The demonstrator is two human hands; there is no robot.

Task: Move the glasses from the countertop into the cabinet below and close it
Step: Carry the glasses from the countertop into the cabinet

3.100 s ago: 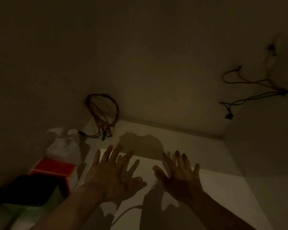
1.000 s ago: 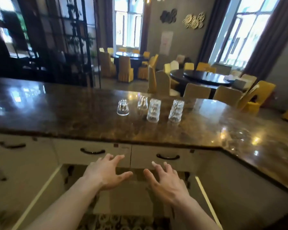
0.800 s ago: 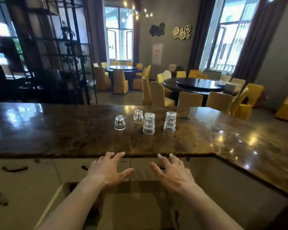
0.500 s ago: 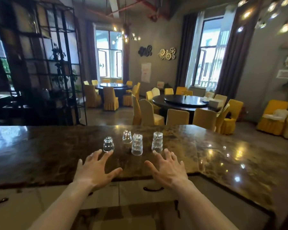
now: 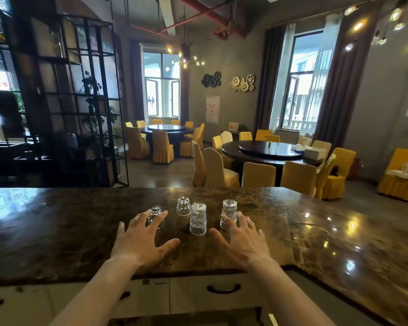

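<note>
- Four clear glasses are standing upside down in a loose row on the dark marble tabletop (image 5: 57, 231), nearer its far edge than its near one, all still out of the cabinet.
- The left hand (image 5: 141, 241) is reaching over the tabletop with fingers spread wide, its grip empty; the fingertips are sitting just in front of the short glass (image 5: 155, 216) at the left of the row, and I cannot tell whether they are touching it.
- The right hand (image 5: 243, 241) is likewise splayed and holding nothing, its fingertips overlapping the base of the tall ribbed glass (image 5: 229, 214) at the right end.
- Between the hands, a second tall glass (image 5: 198, 218) is standing untouched, with another short glass (image 5: 183, 205) just behind it.
- These glasses are looking light, rigid, smooth and breakable, so I would expect slipping on the polished stone and clinking together.
- Taking each around its side wall, thumb opposite fingers, seems the safest hold.
- Below the near edge, drawer fronts with a dark handle (image 5: 223, 289) are showing.
</note>
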